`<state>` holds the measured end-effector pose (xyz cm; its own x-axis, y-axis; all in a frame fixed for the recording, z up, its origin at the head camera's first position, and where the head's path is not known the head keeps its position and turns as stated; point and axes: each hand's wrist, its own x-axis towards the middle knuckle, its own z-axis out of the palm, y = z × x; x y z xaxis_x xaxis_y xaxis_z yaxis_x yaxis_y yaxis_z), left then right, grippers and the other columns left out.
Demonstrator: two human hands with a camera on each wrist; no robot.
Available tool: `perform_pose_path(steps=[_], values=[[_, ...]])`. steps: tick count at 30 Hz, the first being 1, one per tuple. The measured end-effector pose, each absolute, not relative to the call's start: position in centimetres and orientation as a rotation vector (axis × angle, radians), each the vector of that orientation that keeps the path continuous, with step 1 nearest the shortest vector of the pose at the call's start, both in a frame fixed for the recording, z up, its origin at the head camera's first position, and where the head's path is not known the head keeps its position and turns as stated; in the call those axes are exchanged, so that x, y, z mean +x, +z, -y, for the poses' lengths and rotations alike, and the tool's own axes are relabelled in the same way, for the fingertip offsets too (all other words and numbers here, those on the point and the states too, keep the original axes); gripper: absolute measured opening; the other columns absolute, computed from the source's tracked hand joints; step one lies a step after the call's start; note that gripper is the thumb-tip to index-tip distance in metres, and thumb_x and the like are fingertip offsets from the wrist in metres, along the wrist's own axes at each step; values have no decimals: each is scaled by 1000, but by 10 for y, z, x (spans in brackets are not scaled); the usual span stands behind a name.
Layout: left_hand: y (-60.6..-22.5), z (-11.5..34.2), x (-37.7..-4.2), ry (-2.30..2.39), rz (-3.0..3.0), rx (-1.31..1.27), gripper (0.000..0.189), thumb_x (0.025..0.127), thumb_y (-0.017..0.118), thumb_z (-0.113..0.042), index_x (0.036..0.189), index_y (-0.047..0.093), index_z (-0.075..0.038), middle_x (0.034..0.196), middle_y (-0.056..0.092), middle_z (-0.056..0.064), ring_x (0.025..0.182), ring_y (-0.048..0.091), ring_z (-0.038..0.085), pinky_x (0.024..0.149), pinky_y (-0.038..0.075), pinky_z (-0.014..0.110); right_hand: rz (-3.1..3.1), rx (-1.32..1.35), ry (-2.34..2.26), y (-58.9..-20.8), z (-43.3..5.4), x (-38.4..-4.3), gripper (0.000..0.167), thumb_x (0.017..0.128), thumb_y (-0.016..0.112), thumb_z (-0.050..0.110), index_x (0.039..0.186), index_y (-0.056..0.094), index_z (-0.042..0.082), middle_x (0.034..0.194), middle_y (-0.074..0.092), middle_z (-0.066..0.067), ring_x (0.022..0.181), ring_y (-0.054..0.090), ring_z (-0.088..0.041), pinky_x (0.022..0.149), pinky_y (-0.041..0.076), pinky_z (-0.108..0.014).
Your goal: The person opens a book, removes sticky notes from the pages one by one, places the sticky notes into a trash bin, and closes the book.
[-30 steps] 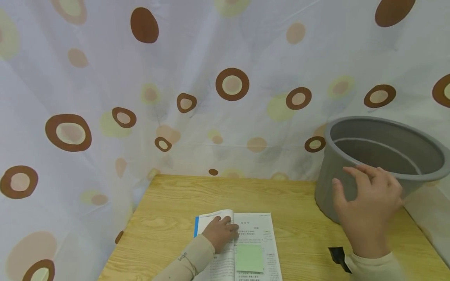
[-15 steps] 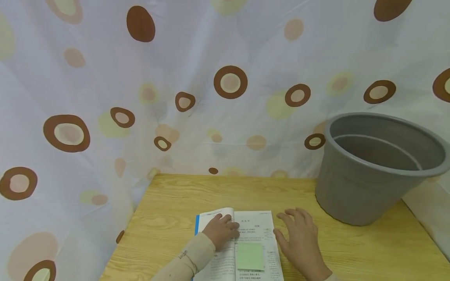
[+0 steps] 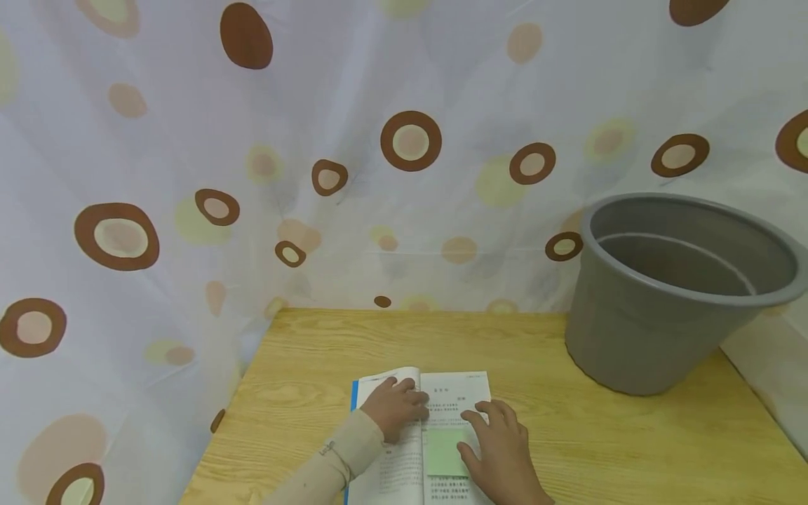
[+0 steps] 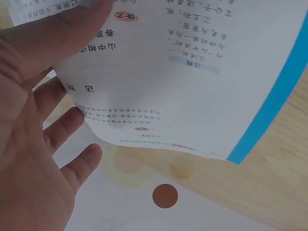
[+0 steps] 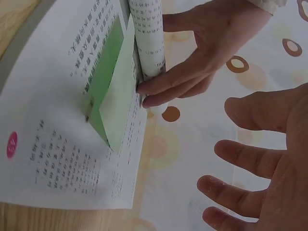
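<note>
An open book (image 3: pixel 398 466) with printed pages and a blue cover edge lies on the wooden table. On its right page is a green sticky note (image 3: pixel 445 454); the right wrist view shows part of the note (image 5: pixel 118 91) standing up from the paper. My left hand (image 3: pixel 393 410) rests on the left page, its fingertips pressing near the spine, where the page curves up. In the left wrist view, the thumb lies over the printed page (image 4: pixel 159 96). My right hand (image 3: pixel 501 452) hovers over the right page, fingers spread and slightly bent, thumb by the note's right edge, holding nothing.
A large grey bucket (image 3: pixel 637 337) stands at the right back of the table (image 3: pixel 328 344). Behind and to the left hangs a white curtain (image 3: pixel 341 70) with brown and yellow spots.
My right hand has come down and left, from in front of the bucket to over the book's right page. The left hand has stayed on the left page.
</note>
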<state>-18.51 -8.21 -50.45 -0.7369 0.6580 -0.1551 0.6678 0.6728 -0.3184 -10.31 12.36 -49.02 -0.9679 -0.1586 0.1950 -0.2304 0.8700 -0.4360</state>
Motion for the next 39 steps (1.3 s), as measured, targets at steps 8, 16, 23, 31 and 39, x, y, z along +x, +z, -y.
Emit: perform_pose_path(steps=[8, 16, 23, 31, 39], values=[[-507, 84, -203, -686, -2756, 1168, 52, 83, 78, -28, 127, 60, -49, 144, 52, -23, 136, 48, 10, 115, 43, 33, 2910, 278, 717, -495, -117, -100, 39, 79, 80, 25, 114, 69, 13, 126, 60, -12, 126, 47, -38, 92, 46, -63], [-509, 85, -206, -658, -2735, 1159, 53, 84, 78, -27, 127, 59, -51, 145, 51, -24, 137, 46, 9, 113, 45, 33, 3001, 219, 726, -503, -117, -98, 43, 82, 78, 28, 119, 67, 11, 130, 58, -16, 130, 44, -41, 97, 43, -67], [-506, 82, -203, -673, -2747, 1129, 53, 84, 78, -29, 128, 58, -51, 146, 49, -24, 138, 46, 9, 111, 46, 32, 2998, 213, 732, -505, -118, -101, 44, 82, 77, 28, 121, 66, 11, 132, 57, -17, 131, 43, -40, 97, 42, -66], [-508, 76, -211, -722, -2747, 1127, 54, 86, 76, -30, 130, 56, -52, 149, 45, -24, 140, 44, 10, 106, 49, 30, 2992, 236, 705, -502, -123, -106, 46, 83, 77, 29, 123, 66, 10, 133, 58, -18, 131, 43, -41, 93, 46, -64], [-505, 75, -213, -737, -2740, 1112, 56, 85, 76, -31, 132, 55, -52, 151, 44, -23, 141, 42, 10, 104, 50, 29, 2948, 247, 692, -503, -120, -113, 44, 83, 77, 27, 121, 66, 9, 130, 58, -18, 130, 44, -41, 91, 47, -62]])
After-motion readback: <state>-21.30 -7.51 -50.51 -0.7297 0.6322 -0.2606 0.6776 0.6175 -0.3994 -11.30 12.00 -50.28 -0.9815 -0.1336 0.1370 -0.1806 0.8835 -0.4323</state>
